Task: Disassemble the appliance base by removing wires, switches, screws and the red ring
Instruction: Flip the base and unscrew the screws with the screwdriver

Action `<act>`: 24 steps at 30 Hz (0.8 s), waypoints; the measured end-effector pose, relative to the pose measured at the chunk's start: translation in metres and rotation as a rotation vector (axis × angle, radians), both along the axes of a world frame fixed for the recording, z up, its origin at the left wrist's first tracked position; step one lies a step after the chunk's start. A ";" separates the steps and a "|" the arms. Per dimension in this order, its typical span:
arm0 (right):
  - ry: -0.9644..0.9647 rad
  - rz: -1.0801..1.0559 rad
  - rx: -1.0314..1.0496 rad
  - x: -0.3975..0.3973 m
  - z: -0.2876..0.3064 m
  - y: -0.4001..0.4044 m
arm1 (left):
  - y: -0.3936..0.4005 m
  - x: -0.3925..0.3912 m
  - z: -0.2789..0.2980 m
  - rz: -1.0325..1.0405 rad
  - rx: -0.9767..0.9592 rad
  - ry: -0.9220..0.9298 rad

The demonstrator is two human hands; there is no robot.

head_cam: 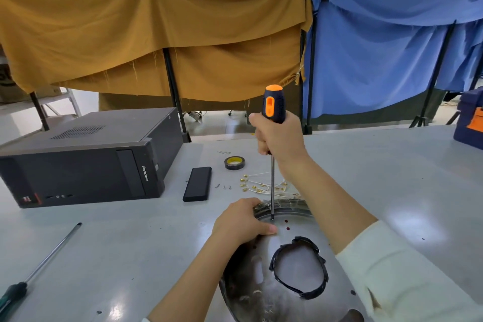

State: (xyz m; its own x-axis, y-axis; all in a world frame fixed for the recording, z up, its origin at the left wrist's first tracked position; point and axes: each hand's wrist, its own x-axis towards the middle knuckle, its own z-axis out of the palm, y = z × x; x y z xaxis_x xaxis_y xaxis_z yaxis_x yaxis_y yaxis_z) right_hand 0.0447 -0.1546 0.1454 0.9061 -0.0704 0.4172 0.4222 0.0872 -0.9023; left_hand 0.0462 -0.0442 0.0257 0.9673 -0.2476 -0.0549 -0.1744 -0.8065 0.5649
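Observation:
The round metal appliance base (pixel 264 295) lies on the grey table in front of me, with a large hole edged in black at its middle. My left hand (pixel 241 221) grips its far left rim. My right hand (pixel 278 138) holds an orange and black screwdriver (pixel 272 104) upright, its tip on a screw (pixel 272 219) near the base's far edge. White wires with brass terminals (pixel 257 187) lie loose on the table beyond the base. Three small screws (pixel 224 187) sit left of them.
A dark desktop computer case (pixel 86 157) lies at the left. A black flat box (pixel 197 183) and a roll of tape (pixel 234 163) sit beside it. A second long screwdriver (pixel 39 269) rests at the front left. A blue toolbox (pixel 470 117) stands far right.

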 end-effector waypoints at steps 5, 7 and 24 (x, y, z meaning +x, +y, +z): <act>0.041 0.511 -0.141 -0.002 0.005 -0.016 | -0.001 0.000 0.001 -0.006 0.004 -0.006; -0.006 0.306 -0.191 -0.005 0.003 -0.015 | -0.001 0.000 0.001 -0.008 0.000 -0.007; -0.019 0.238 -0.147 -0.003 0.004 -0.009 | -0.001 0.001 0.000 -0.011 -0.006 -0.006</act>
State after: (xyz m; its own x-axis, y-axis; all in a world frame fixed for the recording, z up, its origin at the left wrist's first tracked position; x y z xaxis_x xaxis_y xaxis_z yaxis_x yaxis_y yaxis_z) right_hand 0.0413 -0.1635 0.1492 0.8818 0.2065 0.4240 0.4223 0.0547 -0.9048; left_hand 0.0475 -0.0448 0.0252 0.9648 -0.2586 -0.0479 -0.1864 -0.8009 0.5690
